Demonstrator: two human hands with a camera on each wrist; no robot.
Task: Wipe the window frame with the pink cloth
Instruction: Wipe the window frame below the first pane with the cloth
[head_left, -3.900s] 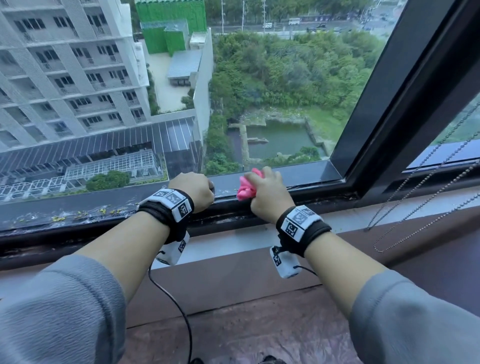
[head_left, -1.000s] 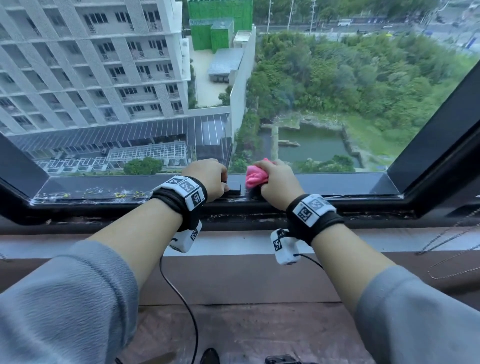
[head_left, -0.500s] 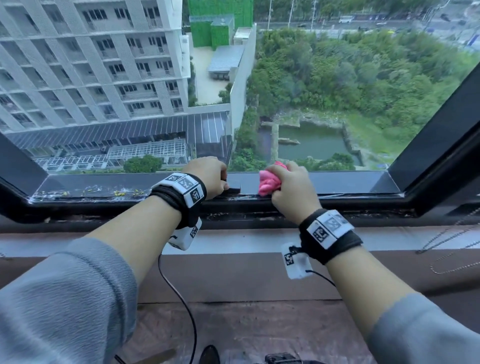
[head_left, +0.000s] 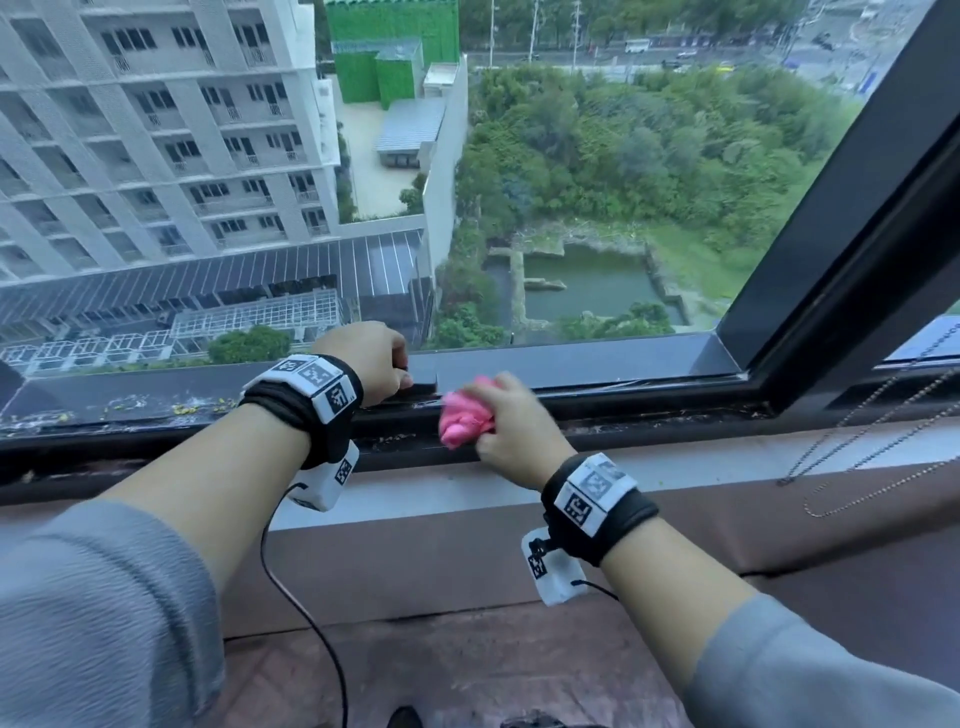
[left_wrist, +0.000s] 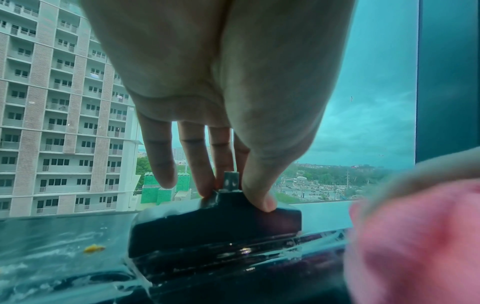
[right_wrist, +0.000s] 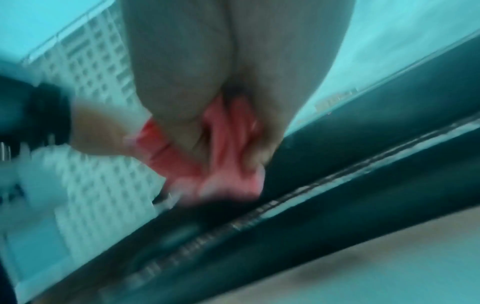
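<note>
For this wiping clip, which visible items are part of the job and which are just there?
Part of the job:
pink cloth, bunched in the right hand
window frame
left hand, pinching the black window fitting

Just there:
bead chain
black cable

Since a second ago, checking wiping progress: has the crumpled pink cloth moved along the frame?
Yes: the pink cloth shifted right and nearer, away from the black latch.

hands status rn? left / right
Left hand: pinching the black window latch, thumb and fingers on it.
Right hand: gripping the bunched pink cloth against the window frame.
</note>
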